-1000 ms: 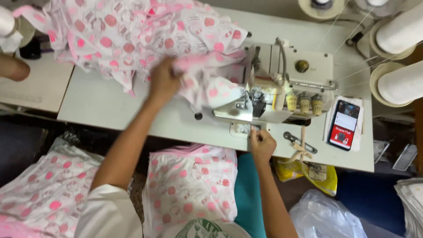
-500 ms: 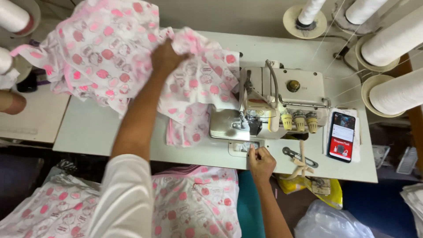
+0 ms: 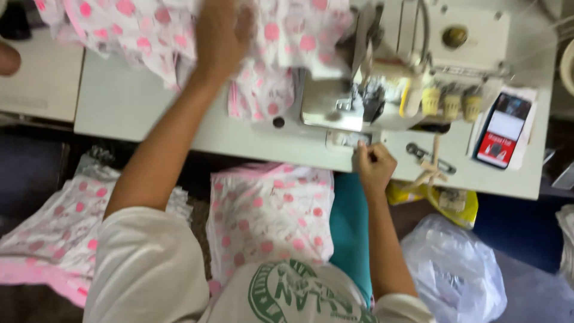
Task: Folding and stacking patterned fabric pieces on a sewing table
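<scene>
hands at the sewing machine

my left hand (image 3: 222, 33) lies spread on the pink-spotted cloth (image 3: 137, 30) at the far side of the table (image 3: 119, 107); it presses the cloth flat, and i cannot tell whether the fingers pinch any of it. the cloth is heaped across the table's far left and runs up against the sewing machine (image 3: 412, 66). my right hand (image 3: 373, 167) is at the near edge of the table, just below the machine's front, fingers curled in a loose fist at a small plate there; what they grip is too blurred to tell. a phone (image 3: 501, 130) lies to the right of the machine. more spotted cloth (image 3: 269, 215) rests on my lap, and a plastic bag (image 3: 454, 269) sits on the floor at my right.
</scene>
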